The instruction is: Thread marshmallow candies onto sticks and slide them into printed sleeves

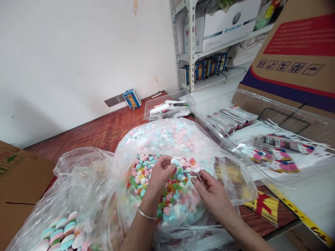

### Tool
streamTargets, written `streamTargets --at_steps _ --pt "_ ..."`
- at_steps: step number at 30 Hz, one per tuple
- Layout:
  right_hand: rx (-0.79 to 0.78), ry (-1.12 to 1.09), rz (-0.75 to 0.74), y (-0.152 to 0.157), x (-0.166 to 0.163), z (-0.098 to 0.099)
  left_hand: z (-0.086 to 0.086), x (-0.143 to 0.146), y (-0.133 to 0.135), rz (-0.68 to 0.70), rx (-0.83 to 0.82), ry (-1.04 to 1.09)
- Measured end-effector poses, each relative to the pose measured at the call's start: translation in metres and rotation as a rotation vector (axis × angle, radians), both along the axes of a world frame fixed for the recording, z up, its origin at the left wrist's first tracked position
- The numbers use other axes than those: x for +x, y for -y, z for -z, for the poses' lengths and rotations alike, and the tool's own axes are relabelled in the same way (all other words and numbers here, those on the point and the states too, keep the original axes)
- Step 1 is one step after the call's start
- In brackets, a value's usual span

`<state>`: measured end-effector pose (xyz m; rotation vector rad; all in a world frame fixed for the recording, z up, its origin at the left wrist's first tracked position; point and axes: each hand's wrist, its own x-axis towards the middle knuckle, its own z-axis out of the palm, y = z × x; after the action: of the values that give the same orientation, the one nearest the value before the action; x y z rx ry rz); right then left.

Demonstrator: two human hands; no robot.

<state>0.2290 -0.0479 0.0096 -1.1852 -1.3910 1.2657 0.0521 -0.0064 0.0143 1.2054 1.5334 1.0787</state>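
Note:
Between the thumb and fingertips of my left hand is a small blue-and-white marshmallow. My right hand pinches a thin white stick, topped by a pink-and-white marshmallow with an orange piece on it. Both hands are above a large clear plastic bag full of small pastel marshmallows and coloured gummy candies. At lower left, another clear bag holds bigger striped marshmallows.
A clear tub on the right holds white sticks and printed packets. Behind the bag is a clear tray of pens. Cardboard boxes stand at left and right. A metal shelf is at the back.

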Motion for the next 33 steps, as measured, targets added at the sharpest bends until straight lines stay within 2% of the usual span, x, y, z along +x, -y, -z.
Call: streamTargets --at_steps 2,4,8,14,20,24,29,33 --pt "-0.027 -0.046 0.016 -0.002 -0.002 -0.001 -0.007 0.012 0.016 0.071 -0.024 0.339" --pt "-0.024 -0.055 0.045 -0.002 -0.002 -0.003 -0.013 0.024 0.029 0.105 -0.074 0.581" --pt "0.067 -0.064 0.073 0.001 0.005 -0.008 -0.019 0.037 0.040 0.061 -0.160 0.716" --pt "0.124 0.053 0.050 0.007 0.013 -0.005 -0.018 0.042 0.041 0.046 -0.217 0.732" --pt "0.083 0.056 0.132 0.006 0.007 -0.006 -0.025 0.050 0.048 0.054 -0.093 0.594" --pt "0.101 0.116 0.112 0.006 0.007 -0.010 -0.025 0.051 0.045 0.010 -0.047 0.514" --pt "0.106 0.295 -0.037 0.022 0.018 -0.012 -0.014 0.037 0.037 -0.178 -0.046 0.497" --pt "0.063 0.310 -0.228 0.036 0.020 -0.014 -0.011 0.027 0.034 -0.229 0.008 0.442"
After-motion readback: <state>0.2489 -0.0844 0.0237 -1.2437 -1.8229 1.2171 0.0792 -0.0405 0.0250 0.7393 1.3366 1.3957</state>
